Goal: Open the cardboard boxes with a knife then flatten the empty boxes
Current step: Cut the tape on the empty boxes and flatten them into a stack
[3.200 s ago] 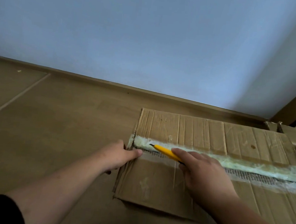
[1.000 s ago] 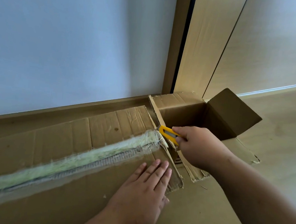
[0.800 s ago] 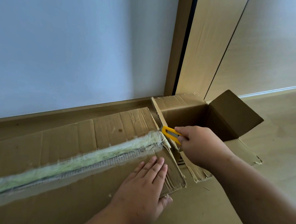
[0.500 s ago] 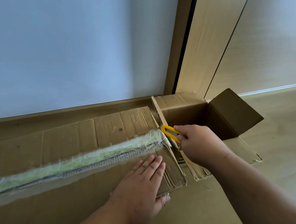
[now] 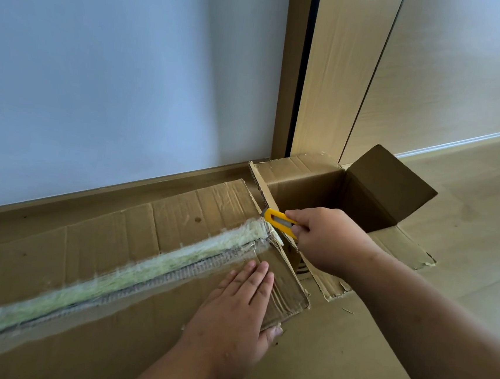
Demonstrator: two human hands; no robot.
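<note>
Sealed box [image 5: 90, 253]: long cardboard, lying flat on the floor [image 5: 333, 356] below me, taped seam [image 5: 130, 272] running its length.
Left hand [image 5: 236, 313]: my fingers lie straight, palm pressing the box's near flap by its right end, thumb over the edge.
Right hand [image 5: 326, 239]: curled round the yellow knife [image 5: 279, 221], its tip at the seam's right end.
Open box [image 5: 327, 193]: just beyond that end, flaps spread, against the door frame [image 5: 330, 74].
</note>
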